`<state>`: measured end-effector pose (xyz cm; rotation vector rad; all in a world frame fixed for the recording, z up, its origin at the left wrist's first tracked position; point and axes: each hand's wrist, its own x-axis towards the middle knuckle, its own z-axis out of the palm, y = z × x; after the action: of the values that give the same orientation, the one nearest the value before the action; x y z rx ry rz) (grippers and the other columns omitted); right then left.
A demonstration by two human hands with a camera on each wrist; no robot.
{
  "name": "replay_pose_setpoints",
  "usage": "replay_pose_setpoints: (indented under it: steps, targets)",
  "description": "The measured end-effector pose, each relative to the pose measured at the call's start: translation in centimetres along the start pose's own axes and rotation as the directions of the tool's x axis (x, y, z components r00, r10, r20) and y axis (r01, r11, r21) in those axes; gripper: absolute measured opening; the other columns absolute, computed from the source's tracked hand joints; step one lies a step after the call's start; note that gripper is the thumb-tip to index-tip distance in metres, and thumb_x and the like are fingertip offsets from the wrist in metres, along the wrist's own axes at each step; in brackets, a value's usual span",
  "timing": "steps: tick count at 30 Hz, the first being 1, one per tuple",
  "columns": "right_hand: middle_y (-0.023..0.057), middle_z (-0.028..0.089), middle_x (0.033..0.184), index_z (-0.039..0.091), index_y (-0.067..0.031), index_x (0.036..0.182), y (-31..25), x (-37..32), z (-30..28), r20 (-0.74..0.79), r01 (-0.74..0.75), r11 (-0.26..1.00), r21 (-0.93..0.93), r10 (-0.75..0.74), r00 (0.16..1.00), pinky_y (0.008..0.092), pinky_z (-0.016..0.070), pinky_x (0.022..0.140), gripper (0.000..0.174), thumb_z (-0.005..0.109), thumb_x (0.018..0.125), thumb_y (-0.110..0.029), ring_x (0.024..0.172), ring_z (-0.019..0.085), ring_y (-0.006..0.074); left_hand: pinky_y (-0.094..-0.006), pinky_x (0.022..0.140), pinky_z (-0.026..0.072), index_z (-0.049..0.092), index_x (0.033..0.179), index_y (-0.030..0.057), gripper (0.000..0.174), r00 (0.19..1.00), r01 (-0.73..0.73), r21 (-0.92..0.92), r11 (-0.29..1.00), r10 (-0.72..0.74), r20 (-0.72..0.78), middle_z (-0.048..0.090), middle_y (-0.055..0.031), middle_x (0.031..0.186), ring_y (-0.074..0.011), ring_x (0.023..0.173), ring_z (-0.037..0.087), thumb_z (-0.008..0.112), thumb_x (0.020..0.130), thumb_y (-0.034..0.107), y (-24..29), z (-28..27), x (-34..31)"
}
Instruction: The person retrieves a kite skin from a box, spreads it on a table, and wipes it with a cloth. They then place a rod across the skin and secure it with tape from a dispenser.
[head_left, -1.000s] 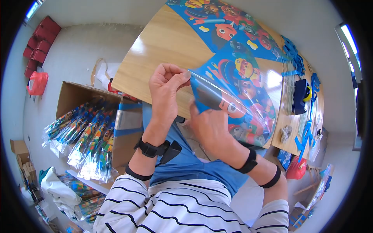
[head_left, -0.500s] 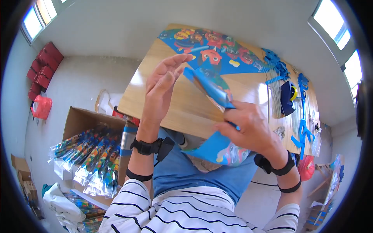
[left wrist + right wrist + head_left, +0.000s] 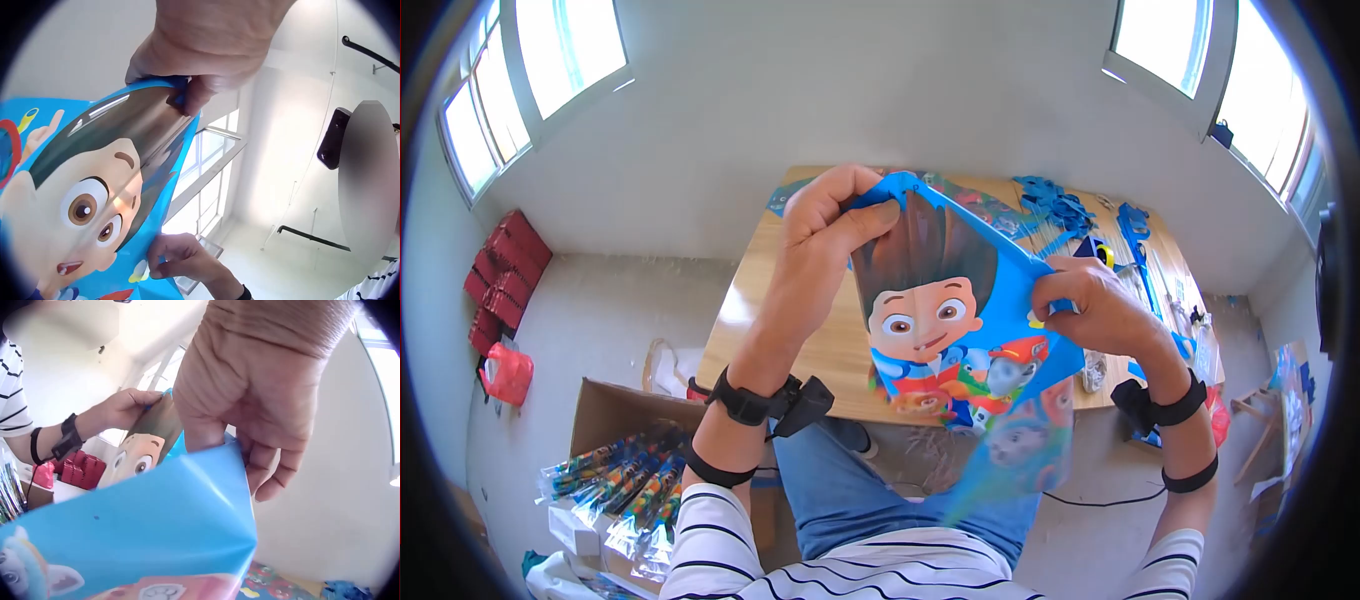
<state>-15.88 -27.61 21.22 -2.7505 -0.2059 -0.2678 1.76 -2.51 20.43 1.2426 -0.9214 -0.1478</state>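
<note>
Two grips hold one thing. The left grip (image 3: pixel 830 225) has its thumb and curled fingers pinched on the top corner of the kite (image 3: pixel 940 320). The right grip (image 3: pixel 1085 300) pinches the side corner in the same way, with the fingers bent over the edge. The kite is a thin blue plastic sheet with a cartoon boy printed on it. It is held up in the air above the near half of the counter (image 3: pixel 845 350), between the person and the counter, and it does not touch the counter.

I judge that the main risk is at the corners. The film looks smooth and shiny, so a small pinch could slip. If the two grips pull apart too strongly, the sheet could crease or tear near a corner. The lower end hangs free and looks blurred. It could catch on the near edge of the counter.

The long axis of the kite runs from the top corner in the left grip down to this free lower end, leaning a little to the right. The top corner points up, toward the far side of the counter. The printed face is upright and turned to the person.

More printed kites (image 3: pixel 985 205) lie flat on the far part of the counter, and an open cardboard box (image 3: pixel 600 415) of packed ones stands on the floor to the left of the counter.
</note>
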Motion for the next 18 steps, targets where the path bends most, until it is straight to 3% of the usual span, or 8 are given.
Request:
replay_pose_setpoints:
  steps: [5, 6, 8, 9, 12, 15, 16, 18]
  targets:
    - [0.0111, 0.063, 0.081, 0.066, -0.0043, 0.078, 6.9, -2.7, 2.3, -0.074, -0.068, 0.993, 0.098, 0.075, 0.994, 0.0395, 0.0489, 0.074, 0.016, 0.062, 0.069, 0.008, 0.085, 0.061, 0.0329, -0.023, 0.077, 0.043, 0.068, 0.099, 0.0038, 0.012, 0.992, 0.123, 0.026, 0.992, -0.123, 0.007, 0.064, 0.0005, 0.087, -0.0068, 0.083, 0.056, 0.062, 0.091, 0.01, -3.7, 1.2, 2.2]
    - [0.0085, 0.064, 0.081, 0.067, -0.0026, 0.08, 10.0, -3.3, 3.6, -0.101, 0.033, 0.99, 0.14, -0.019, 0.995, 0.0353, 0.0491, 0.072, 0.009, 0.066, 0.074, 0.004, 0.081, 0.062, 0.0239, -0.0227, 0.077, 0.0427, 0.068, 0.099, 0.0041, 0.013, 0.992, 0.125, 0.087, 0.988, -0.124, -0.014, 0.064, 0.0008, 0.088, -0.0065, 0.083, 0.056, 0.062, 0.09, 0.011, -4.9, 1.4, 2.6]
    - [0.0065, 0.067, 0.081, 0.069, -0.0013, 0.083, 12.8, -5.1, 4.9, 0.045, -0.159, 0.903, 0.398, 0.154, 0.987, 0.0338, 0.0497, 0.074, 0.013, 0.066, 0.072, 0.005, 0.081, 0.064, 0.0195, -0.022, 0.077, 0.0421, 0.068, 0.1, 0.0048, 0.015, 0.992, 0.129, 0.189, 0.973, -0.126, -0.028, 0.063, 0.0015, 0.088, -0.006, 0.084, 0.055, 0.062, 0.09, 0.013, -7.7, 2.5, 3.2]
    - [0.0056, 0.069, 0.081, 0.069, -0.0006, 0.084, 14.1, -6.4, 5.5, 0.12, -0.257, 0.822, 0.509, 0.228, 0.966, 0.033, 0.05, 0.075, 0.015, 0.066, 0.071, 0.005, 0.081, 0.064, 0.0172, -0.0221, 0.076, 0.042, 0.067, 0.098, 0.0058, 0.013, 0.982, 0.187, 0.097, 0.978, -0.187, -0.003, 0.062, 0.0024, 0.087, -0.0057, 0.082, 0.054, 0.062, 0.09, 0.014, -8.6, 3.3, 3.3]
    - [0.0037, 0.07, 0.081, 0.071, -0.0012, 0.089, 19.5, -10.5, 8.6, 0.236, -0.429, 0.744, 0.513, 0.358, 0.903, 0.03, 0.0509, 0.072, 0.019, 0.072, 0.07, 0.0, 0.078, 0.064, 0.0125, -0.021, 0.07, 0.043, 0.066, 0.092, 0.0041, 0.006, 0.968, 0.244, 0.049, 0.969, -0.247, 0.054, 0.063, 0.002, 0.084, -0.0048, 0.077, 0.055, 0.064, 0.089, 0.009, -11.6, 4.5, 3.1]
    - [0.005, 0.071, 0.084, 0.073, -0.0031, 0.089, 23.6, -13.8, 9.4, 0.407, -0.698, 0.475, 0.536, 0.58, 0.706, 0.0295, 0.0521, 0.068, 0.019, 0.073, 0.07, -0.003, 0.08, 0.064, 0.0116, -0.0211, 0.069, 0.0437, 0.066, 0.093, 0.0035, 0.007, 0.931, 0.35, 0.045, 0.936, -0.352, 0.091, 0.065, 0.0012, 0.085, -0.0049, 0.076, 0.056, 0.064, 0.089, 0.009, -15.5, 4.8, 3.0]
    - [0.0063, 0.071, 0.08, 0.073, -0.0037, 0.089, 24.9, -14.8, 10.0, 0.316, -0.7, 0.378, 0.606, 0.693, 0.648, 0.0298, 0.0524, 0.059, 0.018, 0.072, 0.071, -0.005, 0.072, 0.066, 0.0128, -0.021, 0.069, 0.0439, 0.065, 0.093, 0.0034, 0.007, 0.924, 0.368, 0.053, 0.928, -0.372, 0.094, 0.065, 0.001, 0.085, -0.005, 0.075, 0.056, 0.064, 0.09, 0.009, -16.4, 4.8, 2.9]
    - [0.0075, 0.069, 0.073, 0.073, -0.002, 0.088, 29.9, -15.4, 11.4, 0.094, -0.781, 0.291, 0.553, 0.909, 0.406, 0.0311, 0.0508, 0.052, 0.015, 0.07, 0.074, -0.007, 0.062, 0.066, 0.0158, -0.0208, 0.069, 0.0445, 0.065, 0.094, 0.0031, 0.007, 0.894, 0.437, 0.061, 0.898, -0.44, 0.08, 0.065, 0.0008, 0.085, -0.0056, 0.075, 0.057, 0.064, 0.089, 0.008, -18.3, 4.8, 3.1]
